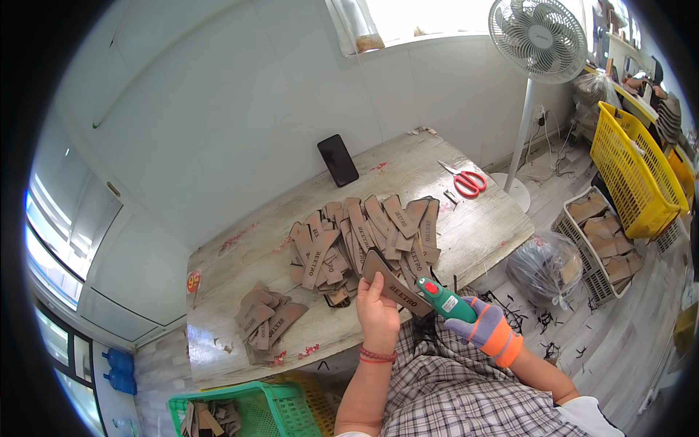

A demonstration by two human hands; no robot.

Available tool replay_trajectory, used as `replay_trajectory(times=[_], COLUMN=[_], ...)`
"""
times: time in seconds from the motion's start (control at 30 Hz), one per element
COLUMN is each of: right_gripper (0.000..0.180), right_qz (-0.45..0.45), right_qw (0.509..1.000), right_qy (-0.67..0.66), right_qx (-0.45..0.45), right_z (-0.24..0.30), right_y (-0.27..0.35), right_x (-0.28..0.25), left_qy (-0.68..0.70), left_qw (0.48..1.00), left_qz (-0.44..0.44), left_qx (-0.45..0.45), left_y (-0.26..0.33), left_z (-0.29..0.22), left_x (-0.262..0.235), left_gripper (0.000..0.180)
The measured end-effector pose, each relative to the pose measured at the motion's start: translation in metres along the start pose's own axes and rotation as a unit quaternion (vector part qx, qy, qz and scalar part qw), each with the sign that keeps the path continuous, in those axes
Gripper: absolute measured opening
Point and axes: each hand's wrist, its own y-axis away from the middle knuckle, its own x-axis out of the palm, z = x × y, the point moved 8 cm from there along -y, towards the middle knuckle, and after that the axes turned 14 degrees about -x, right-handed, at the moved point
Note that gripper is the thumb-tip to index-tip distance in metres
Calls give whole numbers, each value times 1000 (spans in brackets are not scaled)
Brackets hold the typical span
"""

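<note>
My bare left hand (379, 312), a red string bracelet at its wrist, grips a curved brown flat piece (397, 288) with dark edges and printed lettering. In an orange and purple-grey work glove, my right hand (492, 332) is wrapped around a green handheld tool (449, 303) with a red button. The tool's front end is close to the piece's lower right end; whether they touch I cannot tell. Beyond my left hand lies a heap of similar brown pieces (362, 231) on the worn table (233, 284). A smaller pile (268, 320) lies at the table's near left.
Red-handled scissors (468, 182) and a black phone (338, 161) lie toward the table's back. Below its near edge stands a green basket (273, 408). To the right are a clear plastic bag (545, 268), a white crate (580, 251), a yellow basket (630, 182) and a standing fan (537, 40).
</note>
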Motion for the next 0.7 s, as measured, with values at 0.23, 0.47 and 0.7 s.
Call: replay_trajectory(times=[0.23,0.47,0.7], right_gripper=[50,53,54], right_qz=[-2,-19,-42], right_qw=[1000,998,995], right_qy=[0,-64,-90], right_qx=[-11,0,-9], right_z=[5,9,10], right_y=[7,10,10], right_x=[-6,-7,-12], left_qy=[-31,-5,-22], left_qw=[999,998,995], left_qz=[1,-4,27], left_qx=[22,-56,-98], left_y=[3,3,8], left_z=[15,37,57], left_x=[15,18,19], left_gripper=[11,10,15])
